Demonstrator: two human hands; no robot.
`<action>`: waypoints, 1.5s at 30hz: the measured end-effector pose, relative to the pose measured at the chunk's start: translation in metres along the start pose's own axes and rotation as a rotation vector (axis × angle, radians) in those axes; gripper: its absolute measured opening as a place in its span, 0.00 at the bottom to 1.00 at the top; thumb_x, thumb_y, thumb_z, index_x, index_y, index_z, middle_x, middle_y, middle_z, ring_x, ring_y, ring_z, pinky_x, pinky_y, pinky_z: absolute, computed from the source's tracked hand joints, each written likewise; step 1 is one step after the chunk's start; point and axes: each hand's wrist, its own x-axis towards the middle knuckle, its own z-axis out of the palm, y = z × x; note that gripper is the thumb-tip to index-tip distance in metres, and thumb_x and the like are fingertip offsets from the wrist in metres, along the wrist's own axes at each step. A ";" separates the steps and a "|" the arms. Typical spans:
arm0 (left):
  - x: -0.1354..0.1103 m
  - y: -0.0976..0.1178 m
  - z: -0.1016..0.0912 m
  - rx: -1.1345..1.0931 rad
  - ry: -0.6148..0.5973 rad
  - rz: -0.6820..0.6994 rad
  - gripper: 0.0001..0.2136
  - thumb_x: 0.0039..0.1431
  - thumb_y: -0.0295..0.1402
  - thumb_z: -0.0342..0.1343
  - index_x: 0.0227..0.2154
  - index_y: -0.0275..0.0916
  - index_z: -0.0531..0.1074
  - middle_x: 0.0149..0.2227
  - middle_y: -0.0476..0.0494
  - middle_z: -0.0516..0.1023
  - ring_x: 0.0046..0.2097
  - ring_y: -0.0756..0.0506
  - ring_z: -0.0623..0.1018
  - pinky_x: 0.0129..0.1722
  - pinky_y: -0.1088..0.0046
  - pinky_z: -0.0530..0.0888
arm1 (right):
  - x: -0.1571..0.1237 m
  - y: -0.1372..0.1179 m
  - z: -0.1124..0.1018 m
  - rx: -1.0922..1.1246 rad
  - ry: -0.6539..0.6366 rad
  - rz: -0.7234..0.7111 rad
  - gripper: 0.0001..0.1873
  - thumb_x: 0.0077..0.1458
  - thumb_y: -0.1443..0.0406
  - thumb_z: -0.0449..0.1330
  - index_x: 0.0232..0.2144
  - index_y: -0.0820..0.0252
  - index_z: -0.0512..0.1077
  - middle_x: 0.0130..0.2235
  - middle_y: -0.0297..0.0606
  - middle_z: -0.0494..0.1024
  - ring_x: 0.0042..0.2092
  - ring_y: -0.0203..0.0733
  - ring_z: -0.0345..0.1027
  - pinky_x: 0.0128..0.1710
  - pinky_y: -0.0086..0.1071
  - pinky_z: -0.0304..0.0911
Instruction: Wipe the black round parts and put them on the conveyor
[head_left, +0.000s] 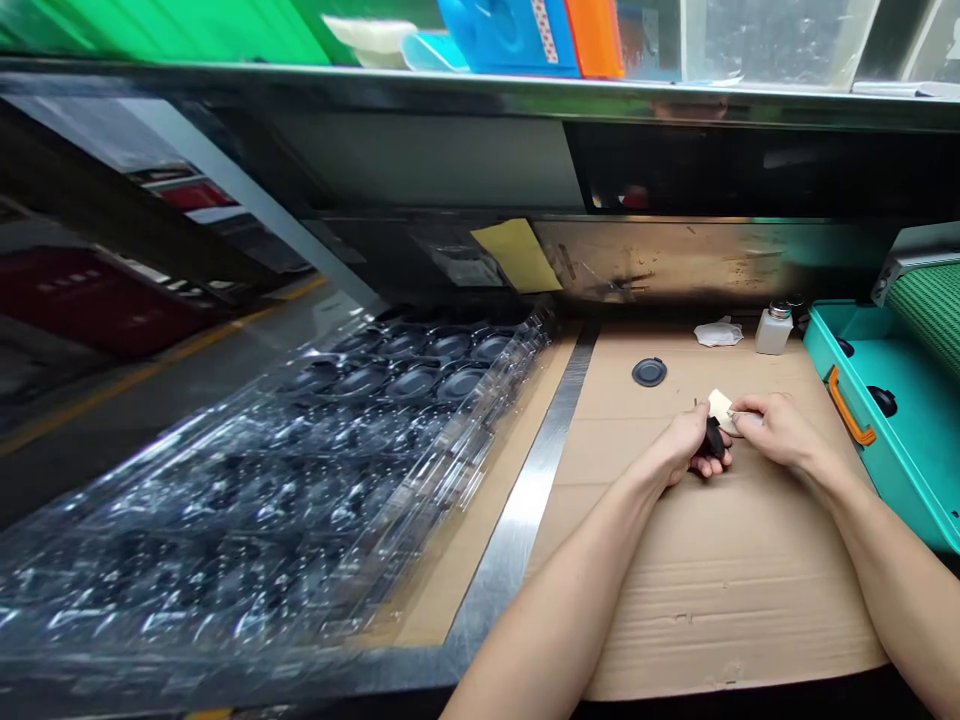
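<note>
My left hand (694, 445) is closed around a small black part (714, 438) just above the brown cardboard sheet (675, 600). Facing it, my right hand (772, 430) pinches a small pale cloth or pad (721, 405) against that black part. Both hands meet near the middle of the cardboard. A second round dark disc (649, 372) lies flat on the cardboard a little beyond my left hand.
A stack of clear plastic trays (300, 480) with several dark discs fills the left. A white bottle (773, 328) and a crumpled wipe (718, 334) stand at the back. A teal bin (892, 420) with an orange handle sits at right. A metal strip (525, 500) divides the bench.
</note>
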 end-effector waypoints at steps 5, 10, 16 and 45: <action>-0.001 0.006 -0.002 0.009 -0.013 -0.015 0.28 0.70 0.46 0.30 0.32 0.31 0.69 0.20 0.37 0.76 0.16 0.50 0.70 0.14 0.78 0.64 | 0.002 0.002 0.005 0.004 -0.037 -0.061 0.12 0.57 0.65 0.53 0.32 0.58 0.78 0.28 0.32 0.78 0.29 0.36 0.66 0.31 0.27 0.55; -0.001 0.005 -0.002 0.030 -0.025 -0.011 0.28 0.70 0.46 0.30 0.32 0.32 0.69 0.20 0.37 0.76 0.16 0.50 0.70 0.14 0.78 0.65 | 0.002 0.003 0.009 -0.072 -0.023 -0.120 0.12 0.59 0.64 0.54 0.32 0.56 0.78 0.32 0.36 0.79 0.34 0.39 0.69 0.36 0.28 0.58; 0.000 0.001 -0.001 0.076 -0.032 0.020 0.27 0.70 0.47 0.30 0.31 0.33 0.68 0.19 0.38 0.76 0.15 0.50 0.70 0.13 0.77 0.64 | 0.003 0.002 0.009 -0.136 -0.030 -0.120 0.13 0.60 0.64 0.53 0.30 0.55 0.77 0.32 0.36 0.78 0.34 0.38 0.69 0.38 0.28 0.59; -0.002 -0.013 0.001 0.108 0.020 0.174 0.29 0.69 0.50 0.33 0.27 0.33 0.69 0.20 0.39 0.76 0.15 0.50 0.70 0.13 0.76 0.66 | 0.001 -0.002 0.013 0.032 -0.028 0.016 0.12 0.54 0.65 0.54 0.26 0.60 0.77 0.25 0.32 0.77 0.27 0.35 0.67 0.30 0.26 0.57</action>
